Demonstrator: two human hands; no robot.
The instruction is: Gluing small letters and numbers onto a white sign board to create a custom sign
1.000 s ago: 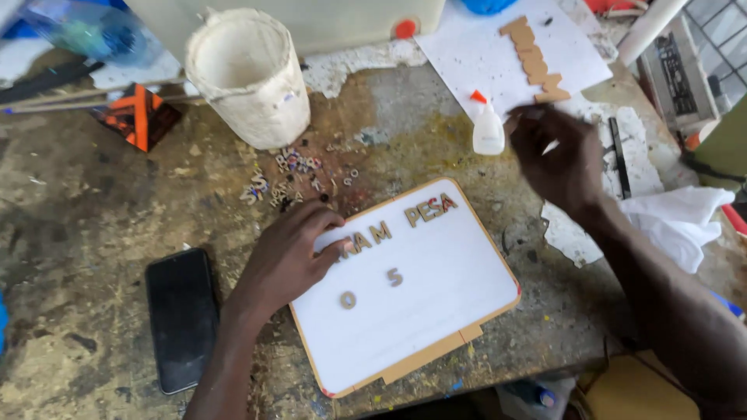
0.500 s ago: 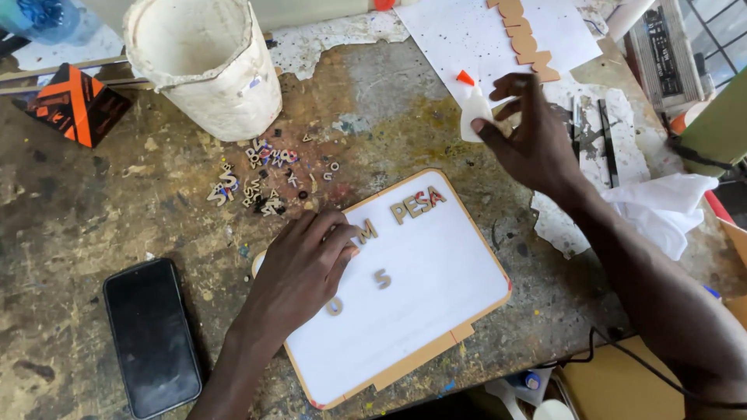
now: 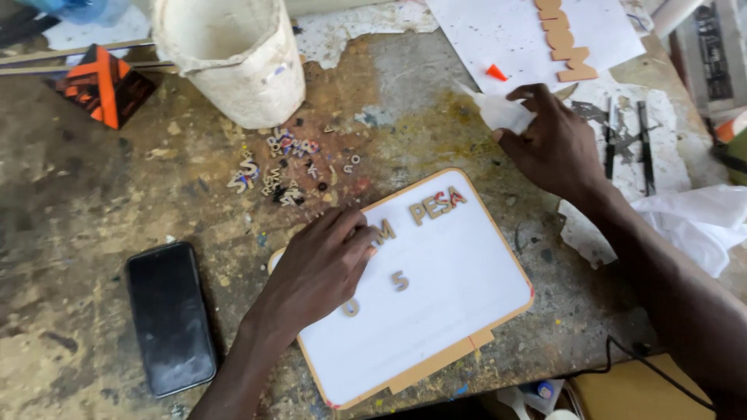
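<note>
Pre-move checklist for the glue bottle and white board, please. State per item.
1. Left hand flat on the white board, pinning it: ok.
2. Right hand closed around the glue bottle: ok.
3. Orange cap off, lying on the paper sheet: ok.
4. Glue coming from the nozzle: cannot tell, hidden by the fingers.
5. Small cut letters sitting on the board: ok.
6. Phone apart from the board: ok.
</note>
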